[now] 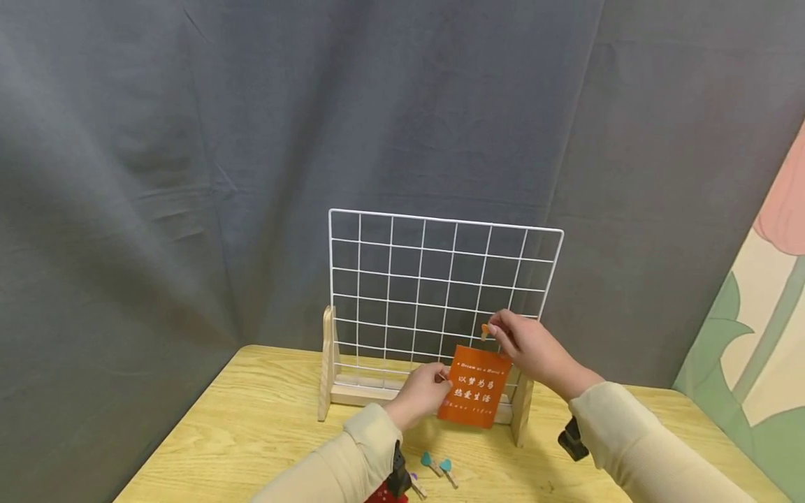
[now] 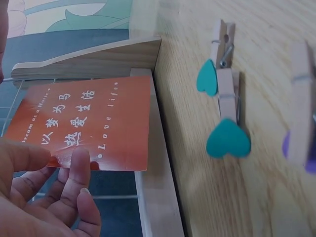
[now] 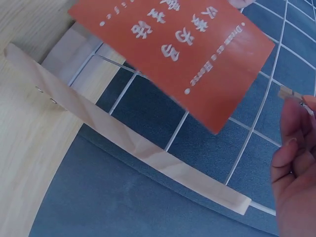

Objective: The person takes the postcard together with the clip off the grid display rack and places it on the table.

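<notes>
Teal heart pegs [image 1: 438, 466] lie on the worktop [image 1: 264, 426] nearest the camera. Beyond them, the left hand [image 1: 420, 395] pinches an orange card's [image 1: 474, 385] left edge, holding it against the white wire grid [image 1: 440, 293]. At the card's top right corner, the right hand [image 1: 531, 347] pinches an orange peg [image 1: 485, 330].

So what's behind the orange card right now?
Behind the orange card with white lettering stands the white wire grid panel in its wooden base. The grid wires and base directly behind the card are covered.
</notes>
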